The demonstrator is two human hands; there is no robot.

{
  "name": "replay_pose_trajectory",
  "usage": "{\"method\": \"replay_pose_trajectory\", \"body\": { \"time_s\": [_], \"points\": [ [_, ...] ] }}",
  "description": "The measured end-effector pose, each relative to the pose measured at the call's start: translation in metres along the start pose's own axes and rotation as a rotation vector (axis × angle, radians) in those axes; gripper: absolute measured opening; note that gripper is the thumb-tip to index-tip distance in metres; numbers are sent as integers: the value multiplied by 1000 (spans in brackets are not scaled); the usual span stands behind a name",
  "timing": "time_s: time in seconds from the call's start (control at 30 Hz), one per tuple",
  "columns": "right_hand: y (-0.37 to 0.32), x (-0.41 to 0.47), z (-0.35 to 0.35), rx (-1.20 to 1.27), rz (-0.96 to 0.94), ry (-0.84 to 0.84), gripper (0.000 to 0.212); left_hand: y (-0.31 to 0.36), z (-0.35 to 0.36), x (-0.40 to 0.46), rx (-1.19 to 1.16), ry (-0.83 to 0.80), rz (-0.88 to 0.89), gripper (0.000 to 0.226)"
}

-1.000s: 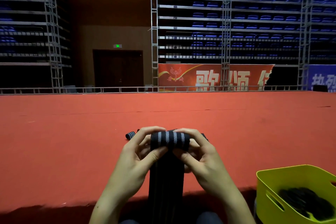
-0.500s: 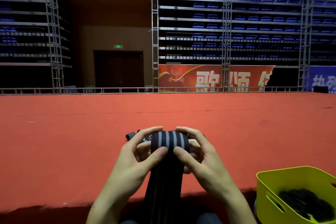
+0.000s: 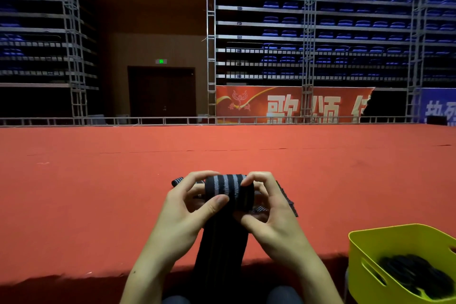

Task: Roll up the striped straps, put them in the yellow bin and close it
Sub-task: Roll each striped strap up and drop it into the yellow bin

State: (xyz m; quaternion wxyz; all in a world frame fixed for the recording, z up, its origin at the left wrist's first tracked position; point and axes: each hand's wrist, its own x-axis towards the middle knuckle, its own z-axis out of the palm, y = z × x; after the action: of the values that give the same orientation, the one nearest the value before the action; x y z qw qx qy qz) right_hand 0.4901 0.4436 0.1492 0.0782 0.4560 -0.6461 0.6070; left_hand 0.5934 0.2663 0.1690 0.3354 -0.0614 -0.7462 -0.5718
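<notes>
Head view: I see my left hand (image 3: 183,207) and right hand (image 3: 267,212) both pinching the striped strap (image 3: 229,192), black with grey lengthwise bands, its rolled end above the red carpet (image 3: 98,192), tail hanging toward me; yellow bin (image 3: 365,244) sits open at right.

We are looking across a wide red carpet (image 3: 98,180) that is filling the middle of the frame. Along its far edge a low metal rail (image 3: 123,121) is running from left to right. Behind it, upright metal truss towers (image 3: 74,44) are rising toward the top of the frame. Rows of blue seats (image 3: 345,24) are stacking up in tiers at upper right and upper left. A red banner (image 3: 283,103) with large pale characters is hanging right of centre, a dark double door (image 3: 161,92) is standing left of it, and a green exit sign (image 3: 161,61) is glowing above the door.
</notes>
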Motion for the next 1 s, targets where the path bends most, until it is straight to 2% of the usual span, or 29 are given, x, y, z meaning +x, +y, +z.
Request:
{"method": "replay_pose_trajectory", "body": {
  "time_s": [0.13, 0.27, 0.47, 0.63, 0.73, 0.9, 1.0],
  "points": [
    [2, 1, -3, 100, 80, -13, 69, -3, -3, 0, -3, 0, 37, 40],
    [-5, 3, -6, 148, 116, -50, 48, -3, -3, -1, -34, -34, 41, 40],
    [-8, 4, -6, 226, 75, -28, 40, -3, -2, 0, -101, -63, -2, 45],
    [-1, 2, -5, 267, 34, -64, 43, -1, 3, 2, -45, -4, -103, 42],
    [0, 1, -6, 293, 41, -82, 43, 1, 5, 2, -104, 17, -94, 32],
    [2, 1, -10, 305, 99, -113, 57, 0, 5, 0, -123, 14, -33, 41],
    [-2, 1, -12, 321, 111, -100, 52, -3, 4, 0, -94, 8, -2, 47]
  ]
}}
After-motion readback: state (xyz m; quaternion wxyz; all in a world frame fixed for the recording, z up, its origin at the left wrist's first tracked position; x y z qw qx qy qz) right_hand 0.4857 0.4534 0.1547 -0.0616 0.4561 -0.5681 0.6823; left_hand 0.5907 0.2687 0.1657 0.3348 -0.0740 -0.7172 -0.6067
